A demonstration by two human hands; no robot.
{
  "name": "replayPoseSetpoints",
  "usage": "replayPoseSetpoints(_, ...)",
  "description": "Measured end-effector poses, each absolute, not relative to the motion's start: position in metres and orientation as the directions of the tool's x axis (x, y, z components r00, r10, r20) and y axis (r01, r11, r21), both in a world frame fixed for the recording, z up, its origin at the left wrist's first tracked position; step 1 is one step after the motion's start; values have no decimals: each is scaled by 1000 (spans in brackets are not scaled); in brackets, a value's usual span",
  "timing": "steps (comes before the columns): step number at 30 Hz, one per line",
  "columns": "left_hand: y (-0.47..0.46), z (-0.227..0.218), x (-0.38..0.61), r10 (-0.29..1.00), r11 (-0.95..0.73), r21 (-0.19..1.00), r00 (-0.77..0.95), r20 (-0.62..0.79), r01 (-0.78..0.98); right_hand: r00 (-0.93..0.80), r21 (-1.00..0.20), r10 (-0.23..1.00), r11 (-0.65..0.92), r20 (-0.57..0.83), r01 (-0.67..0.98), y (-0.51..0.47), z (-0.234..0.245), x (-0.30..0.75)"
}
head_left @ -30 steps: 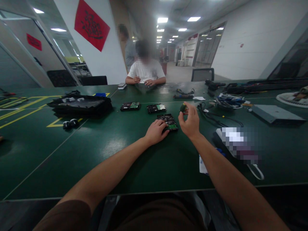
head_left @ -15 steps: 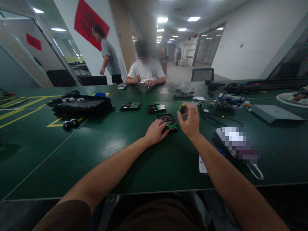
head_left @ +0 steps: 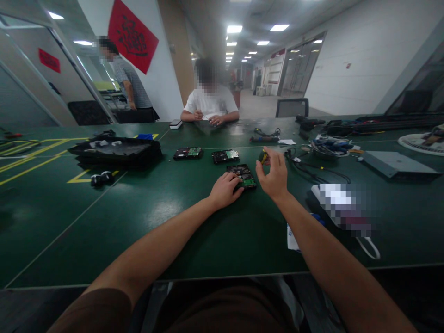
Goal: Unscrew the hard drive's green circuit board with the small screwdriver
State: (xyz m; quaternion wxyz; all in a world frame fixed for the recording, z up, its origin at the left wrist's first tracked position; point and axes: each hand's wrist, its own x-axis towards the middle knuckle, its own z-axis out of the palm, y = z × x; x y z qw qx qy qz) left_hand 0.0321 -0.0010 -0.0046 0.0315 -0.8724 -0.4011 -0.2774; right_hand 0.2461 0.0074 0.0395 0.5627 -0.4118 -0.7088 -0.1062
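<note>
A hard drive [head_left: 247, 173] with its green circuit board facing up lies on the green table. My left hand [head_left: 225, 189] grips its near left side, thumb by the near edge and fingers over the board. Just right of the drive, my right hand [head_left: 274, 175] is closed around the yellow-and-black handle of a screwdriver [head_left: 262, 157], held above the table; its shaft cannot be made out. Two more hard drives lie farther back, one a little behind [head_left: 225, 156] and one to the left [head_left: 188, 153].
Black trays [head_left: 116, 150] are stacked at left, with a small black object [head_left: 101, 178] before them. Right are cables [head_left: 312, 171], a bowl of parts [head_left: 331, 145], a grey metal box [head_left: 398, 164] and a white device [head_left: 342, 210]. A person [head_left: 211, 104] sits opposite.
The handle in my right hand has turned slightly between the fingers. My left hand and the drive have stayed put. In the background, a walking person has moved left.
</note>
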Motion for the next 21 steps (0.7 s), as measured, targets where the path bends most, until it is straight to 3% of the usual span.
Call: replayPoseSetpoints(21,1,-6,32,684,-675,167,524,508,719,13,-337,467,620,884,709,6,39,246)
